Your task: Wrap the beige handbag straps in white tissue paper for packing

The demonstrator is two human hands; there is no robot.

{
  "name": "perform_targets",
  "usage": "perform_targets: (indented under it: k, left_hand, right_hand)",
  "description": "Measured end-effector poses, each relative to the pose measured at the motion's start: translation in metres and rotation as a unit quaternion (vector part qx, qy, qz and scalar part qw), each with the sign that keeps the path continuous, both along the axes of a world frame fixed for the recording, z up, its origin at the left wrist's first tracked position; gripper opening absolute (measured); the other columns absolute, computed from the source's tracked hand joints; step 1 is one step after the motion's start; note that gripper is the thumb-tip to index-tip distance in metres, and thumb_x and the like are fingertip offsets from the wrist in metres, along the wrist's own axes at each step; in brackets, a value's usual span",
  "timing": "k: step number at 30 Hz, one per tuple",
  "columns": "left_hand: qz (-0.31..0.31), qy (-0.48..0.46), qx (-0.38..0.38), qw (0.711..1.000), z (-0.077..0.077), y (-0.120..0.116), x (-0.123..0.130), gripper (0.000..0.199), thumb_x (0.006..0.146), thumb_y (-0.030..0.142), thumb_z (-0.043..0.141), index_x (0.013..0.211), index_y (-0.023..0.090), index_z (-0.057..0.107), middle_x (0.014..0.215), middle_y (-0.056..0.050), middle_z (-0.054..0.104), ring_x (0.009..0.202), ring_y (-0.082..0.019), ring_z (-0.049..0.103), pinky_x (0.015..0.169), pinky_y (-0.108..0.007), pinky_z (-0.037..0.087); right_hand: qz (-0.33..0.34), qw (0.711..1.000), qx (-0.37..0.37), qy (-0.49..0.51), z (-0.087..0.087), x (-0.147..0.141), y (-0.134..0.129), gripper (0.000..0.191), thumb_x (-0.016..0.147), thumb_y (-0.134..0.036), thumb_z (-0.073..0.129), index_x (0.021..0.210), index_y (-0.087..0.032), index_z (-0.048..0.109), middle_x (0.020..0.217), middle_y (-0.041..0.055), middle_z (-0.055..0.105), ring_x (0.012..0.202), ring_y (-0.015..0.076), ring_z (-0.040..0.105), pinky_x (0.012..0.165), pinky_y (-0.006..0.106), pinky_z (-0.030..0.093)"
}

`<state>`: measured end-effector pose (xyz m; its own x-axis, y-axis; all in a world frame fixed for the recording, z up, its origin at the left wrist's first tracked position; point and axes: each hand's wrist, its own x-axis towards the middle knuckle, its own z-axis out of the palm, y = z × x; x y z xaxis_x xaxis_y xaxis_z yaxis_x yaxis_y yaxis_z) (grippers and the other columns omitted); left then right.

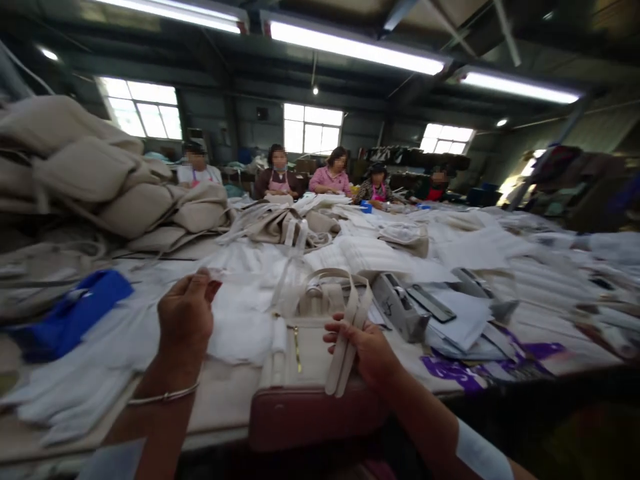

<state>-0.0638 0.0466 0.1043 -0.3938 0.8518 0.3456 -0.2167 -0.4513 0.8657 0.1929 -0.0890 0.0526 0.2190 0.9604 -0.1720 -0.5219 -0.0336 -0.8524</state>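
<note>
My right hand (373, 350) is closed around the pale straps (345, 353) of a bag, and their ends hang below my fingers. The cream bag (287, 357) sits before me at the table's edge, with a short gold zip on its front and a reddish-brown base. My left hand (187, 313) is raised to the left of the bag, thumb and fingers pinched together. A faint see-through strip seems to trail from that pinch, too blurred to name. White wrapping sheets (240, 327) lie between my left hand and the bag.
A grey tape dispenser (400, 307), a phone (431, 303) and papers (463, 320) lie to the right. Far left are a blue dispenser-like object (75, 313) and a heap of beige bags (95, 167). Several people sit across the table, including a person in pink (330, 179).
</note>
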Motion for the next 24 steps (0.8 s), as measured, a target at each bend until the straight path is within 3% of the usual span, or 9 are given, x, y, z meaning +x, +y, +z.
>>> perform_targets:
  k: [4,8,11,13,16,19,21,24]
  left_hand:
    - [-0.033,-0.103,0.074,0.991,0.018,-0.016,-0.015,0.023,0.070,0.034,0.077,0.074,0.016,0.065,0.079,0.000,0.066,0.077,-0.013,0.065,0.087,-0.036,0.055]
    - [0.035,0.016,0.103,0.994,0.026,-0.037,-0.015,0.025,0.069,0.026,0.079,0.091,0.019,0.070,0.092,-0.002,0.070,0.086,-0.015,0.067,0.094,-0.035,0.052]
    - [0.105,0.136,0.058,0.983,0.027,-0.045,-0.009,0.028,0.067,0.030,0.078,0.091,0.019,0.071,0.086,-0.002,0.072,0.082,-0.019,0.068,0.085,-0.034,0.056]
    - [0.120,0.197,0.031,0.973,0.024,-0.046,-0.006,0.031,0.064,0.037,0.078,0.090,0.021,0.071,0.080,-0.001,0.071,0.075,-0.020,0.068,0.076,-0.033,0.059]
    - [0.053,0.238,0.020,0.970,0.012,-0.036,-0.007,0.057,0.058,0.050,0.077,0.111,0.032,0.066,0.076,0.002,0.070,0.067,-0.022,0.068,0.059,-0.031,0.059]
    - [0.033,0.337,0.011,0.941,-0.003,-0.019,-0.013,0.049,0.051,0.066,0.072,0.091,0.038,0.072,0.070,0.003,0.071,0.064,-0.029,0.068,0.056,-0.039,0.058]
    - [0.018,0.363,0.040,0.931,-0.009,-0.013,-0.017,0.038,0.054,0.067,0.070,0.075,0.036,0.071,0.075,0.002,0.073,0.071,-0.031,0.069,0.066,-0.042,0.059]
    - [-0.090,0.330,0.098,0.934,-0.004,-0.012,-0.019,0.027,0.073,0.050,0.067,0.089,0.030,0.068,0.104,-0.003,0.073,0.100,-0.030,0.066,0.093,-0.041,0.051]
  right_hand:
    - [0.018,1.000,-0.016,-0.001,0.000,0.002,-0.002,0.045,0.067,-0.033,0.081,0.101,-0.014,0.060,0.088,0.0104,0.074,0.072,0.0213,0.070,0.063,0.033,0.057]
    - [0.019,1.000,-0.015,-0.003,0.001,0.001,-0.003,0.045,0.067,-0.033,0.082,0.102,-0.014,0.060,0.089,0.0104,0.074,0.073,0.0220,0.070,0.062,0.033,0.057]
    - [0.012,1.000,-0.008,-0.001,0.001,0.001,-0.003,0.046,0.066,-0.035,0.082,0.101,-0.014,0.060,0.087,0.0100,0.074,0.072,0.0218,0.070,0.061,0.033,0.056]
    - [0.012,1.000,0.001,0.009,0.001,0.001,-0.003,0.046,0.066,-0.036,0.082,0.100,-0.014,0.059,0.085,0.0096,0.073,0.070,0.0216,0.070,0.059,0.032,0.056]
    - [0.016,0.999,0.016,0.027,-0.001,0.000,0.000,0.045,0.066,-0.035,0.081,0.098,-0.014,0.057,0.082,0.0093,0.073,0.068,0.0218,0.070,0.057,0.032,0.054]
    - [0.011,0.999,0.024,0.033,-0.004,0.000,0.006,0.043,0.067,-0.033,0.080,0.098,-0.014,0.056,0.080,0.0086,0.072,0.067,0.0215,0.069,0.056,0.031,0.054]
    - [0.011,0.999,0.025,0.030,-0.005,-0.001,0.007,0.042,0.068,-0.032,0.079,0.098,-0.014,0.056,0.080,0.0083,0.072,0.066,0.0210,0.069,0.056,0.031,0.054]
    - [0.014,1.000,0.021,0.017,-0.005,-0.002,0.004,0.041,0.070,-0.032,0.079,0.099,-0.014,0.057,0.081,0.0085,0.073,0.068,0.0209,0.069,0.057,0.032,0.055]
